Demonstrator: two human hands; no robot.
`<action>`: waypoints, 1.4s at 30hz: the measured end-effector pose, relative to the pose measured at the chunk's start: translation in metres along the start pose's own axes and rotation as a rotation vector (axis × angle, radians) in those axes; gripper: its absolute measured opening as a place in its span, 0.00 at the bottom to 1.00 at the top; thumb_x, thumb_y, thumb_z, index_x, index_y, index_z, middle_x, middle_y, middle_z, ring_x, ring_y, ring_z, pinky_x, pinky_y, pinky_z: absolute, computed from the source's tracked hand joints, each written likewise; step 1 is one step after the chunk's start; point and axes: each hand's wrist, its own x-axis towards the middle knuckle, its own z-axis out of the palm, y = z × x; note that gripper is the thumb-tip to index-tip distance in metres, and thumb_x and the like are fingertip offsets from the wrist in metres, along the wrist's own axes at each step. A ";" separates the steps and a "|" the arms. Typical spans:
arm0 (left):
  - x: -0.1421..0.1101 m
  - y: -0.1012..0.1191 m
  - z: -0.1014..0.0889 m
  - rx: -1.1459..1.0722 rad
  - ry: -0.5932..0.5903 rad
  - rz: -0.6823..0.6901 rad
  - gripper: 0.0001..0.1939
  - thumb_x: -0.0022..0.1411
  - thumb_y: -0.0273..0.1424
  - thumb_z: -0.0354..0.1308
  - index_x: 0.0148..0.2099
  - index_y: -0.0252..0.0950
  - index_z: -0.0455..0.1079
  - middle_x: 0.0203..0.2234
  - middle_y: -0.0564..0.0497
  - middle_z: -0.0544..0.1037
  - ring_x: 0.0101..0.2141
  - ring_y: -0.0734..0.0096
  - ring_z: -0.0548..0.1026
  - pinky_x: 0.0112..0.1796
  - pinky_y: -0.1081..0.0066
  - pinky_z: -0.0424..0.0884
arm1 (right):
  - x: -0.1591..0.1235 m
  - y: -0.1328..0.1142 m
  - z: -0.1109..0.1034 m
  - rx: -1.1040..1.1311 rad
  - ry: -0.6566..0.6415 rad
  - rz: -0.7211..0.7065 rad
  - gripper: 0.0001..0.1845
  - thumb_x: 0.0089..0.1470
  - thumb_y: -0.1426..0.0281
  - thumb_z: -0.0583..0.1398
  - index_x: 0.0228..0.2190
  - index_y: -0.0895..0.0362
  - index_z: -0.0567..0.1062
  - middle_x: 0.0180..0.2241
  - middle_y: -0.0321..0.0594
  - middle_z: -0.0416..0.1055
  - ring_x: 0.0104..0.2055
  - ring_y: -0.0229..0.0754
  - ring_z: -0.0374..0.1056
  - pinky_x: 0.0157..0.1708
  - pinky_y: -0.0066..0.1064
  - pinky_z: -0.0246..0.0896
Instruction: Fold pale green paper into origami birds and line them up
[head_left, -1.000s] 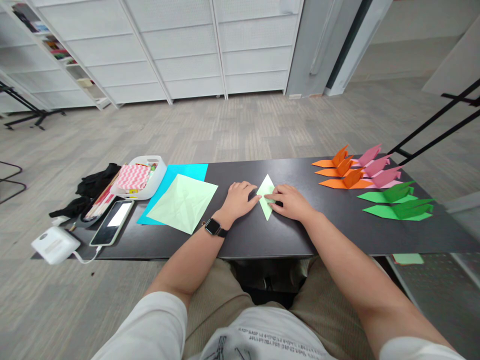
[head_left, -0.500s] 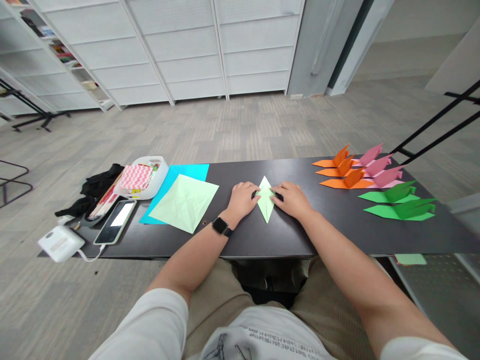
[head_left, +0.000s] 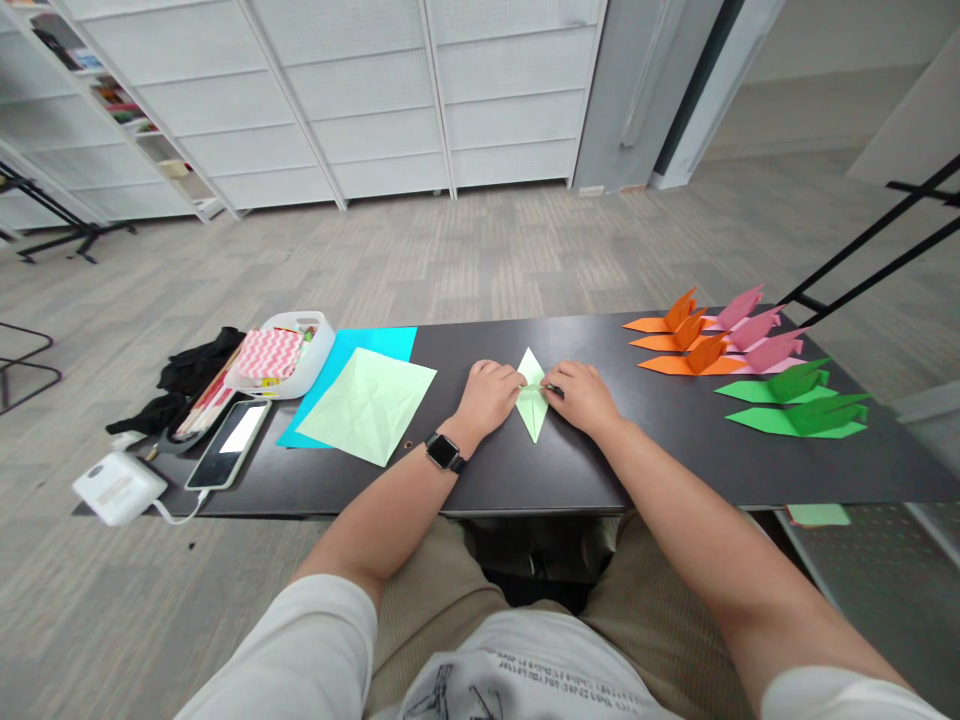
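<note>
A light green sheet of origami paper (head_left: 533, 415), folded into a narrow diamond, lies on the dark table between my hands. My left hand (head_left: 491, 393) has its curled fingertips on the diamond's left edge near its middle. From the opposite side, my right hand (head_left: 583, 393) pinches the right edge at the same height. A crease runs across the paper between the fingertips, and a line runs down its lower half. To the left lies a larger creased light green sheet (head_left: 367, 405), partly over a blue sheet (head_left: 397, 343).
Folded paper cranes in orange (head_left: 682, 355), pink (head_left: 769, 355) and green (head_left: 799, 415) stand at the table's right. On the left are a white basket (head_left: 319, 360), a phone (head_left: 229, 445), a white charger (head_left: 120, 488) on a cable and black cloth (head_left: 199, 365).
My left fingers have shifted slightly to the right and up along the folded paper. The right hand stays nearly in place, and the rest of the table looks the same.
</note>
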 end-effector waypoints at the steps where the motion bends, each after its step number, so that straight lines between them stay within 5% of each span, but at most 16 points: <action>1: 0.001 0.001 0.000 0.023 0.000 0.011 0.10 0.75 0.31 0.53 0.48 0.44 0.77 0.44 0.49 0.80 0.48 0.59 0.72 0.58 0.55 0.60 | 0.000 0.000 0.000 -0.010 -0.001 -0.005 0.08 0.64 0.70 0.62 0.39 0.51 0.82 0.41 0.44 0.77 0.46 0.50 0.67 0.43 0.40 0.53; 10: -0.006 0.002 -0.005 0.029 -0.049 0.076 0.14 0.74 0.30 0.53 0.48 0.45 0.81 0.42 0.48 0.80 0.47 0.59 0.73 0.59 0.55 0.60 | -0.006 0.005 -0.008 0.017 -0.051 -0.103 0.15 0.62 0.76 0.59 0.41 0.50 0.85 0.40 0.41 0.77 0.44 0.47 0.67 0.43 0.39 0.52; 15: -0.006 0.005 -0.001 0.026 -0.026 0.044 0.15 0.76 0.36 0.52 0.51 0.45 0.81 0.39 0.49 0.80 0.46 0.60 0.74 0.63 0.54 0.57 | -0.008 -0.002 -0.010 0.014 -0.052 -0.111 0.14 0.65 0.68 0.60 0.46 0.49 0.85 0.39 0.42 0.76 0.43 0.48 0.67 0.43 0.39 0.53; 42: -0.015 -0.002 -0.006 0.058 0.009 -0.201 0.16 0.68 0.51 0.63 0.46 0.49 0.85 0.46 0.46 0.76 0.48 0.54 0.69 0.52 0.52 0.62 | -0.011 0.010 -0.014 -0.013 -0.040 0.060 0.11 0.62 0.63 0.64 0.42 0.45 0.88 0.37 0.40 0.77 0.40 0.47 0.69 0.38 0.39 0.56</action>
